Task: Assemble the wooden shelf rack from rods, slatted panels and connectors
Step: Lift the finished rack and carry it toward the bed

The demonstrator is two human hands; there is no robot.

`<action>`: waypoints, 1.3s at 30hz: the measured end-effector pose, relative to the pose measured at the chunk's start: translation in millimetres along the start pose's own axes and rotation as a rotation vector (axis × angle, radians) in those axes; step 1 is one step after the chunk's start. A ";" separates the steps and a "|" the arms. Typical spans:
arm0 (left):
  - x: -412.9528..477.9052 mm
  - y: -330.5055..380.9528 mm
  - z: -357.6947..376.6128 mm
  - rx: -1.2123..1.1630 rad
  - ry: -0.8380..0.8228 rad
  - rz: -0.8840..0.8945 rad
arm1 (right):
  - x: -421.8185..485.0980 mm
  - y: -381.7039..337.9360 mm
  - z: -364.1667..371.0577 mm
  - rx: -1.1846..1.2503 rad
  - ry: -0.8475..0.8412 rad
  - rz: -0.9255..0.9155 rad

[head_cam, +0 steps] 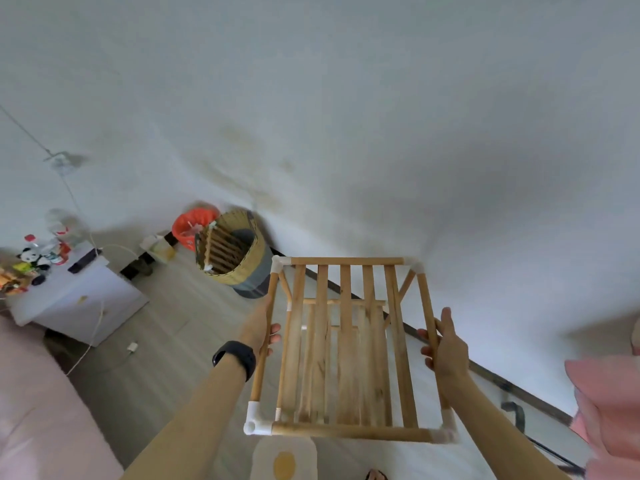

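Observation:
I hold the wooden shelf rack [346,358] up in front of me, seen from above. Its top is a slatted panel framed by rods, with white plastic connectors [256,419] at the corners, and a lower tier shows through the slats. My left hand [261,329], with a black band on the wrist, grips the left side rod. My right hand [445,344] grips the right side rod. More slatted panels [221,251] stand in a woven basket [239,261] on the floor at the back.
A white wall fills the upper view. A white cabinet [79,303] with small items and a trailing cable stands at left. An orange bag [192,226] lies behind the basket. A pink cloth [609,403] is at right, and a pale stool [284,459] below the rack.

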State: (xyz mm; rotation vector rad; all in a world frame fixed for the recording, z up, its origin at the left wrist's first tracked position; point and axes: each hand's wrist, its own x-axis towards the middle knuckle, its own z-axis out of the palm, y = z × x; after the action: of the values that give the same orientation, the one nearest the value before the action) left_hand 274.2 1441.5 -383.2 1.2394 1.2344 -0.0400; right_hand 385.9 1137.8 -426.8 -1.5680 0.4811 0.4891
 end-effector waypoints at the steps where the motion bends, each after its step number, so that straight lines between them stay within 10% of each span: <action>1: 15.6 12.8 6.0 0.030 -0.005 -0.003 | 13.2 -1.9 7.2 -0.009 0.014 0.010; 16: 237.3 94.7 155.9 0.460 -0.281 -0.051 | 181.4 22.6 51.6 0.076 0.385 0.321; 31: 434.0 47.9 246.1 0.651 -0.031 -0.070 | 351.5 67.8 107.8 0.100 0.581 0.525; 39: 461.1 72.4 247.4 0.831 -0.179 -0.038 | 353.2 75.5 131.2 0.000 0.655 0.531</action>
State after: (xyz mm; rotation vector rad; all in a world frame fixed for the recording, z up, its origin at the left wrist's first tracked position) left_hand 675.9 1555.0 -706.9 1.8672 1.1084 -0.7376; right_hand 628.2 1261.3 -698.3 -1.5774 1.4184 0.3569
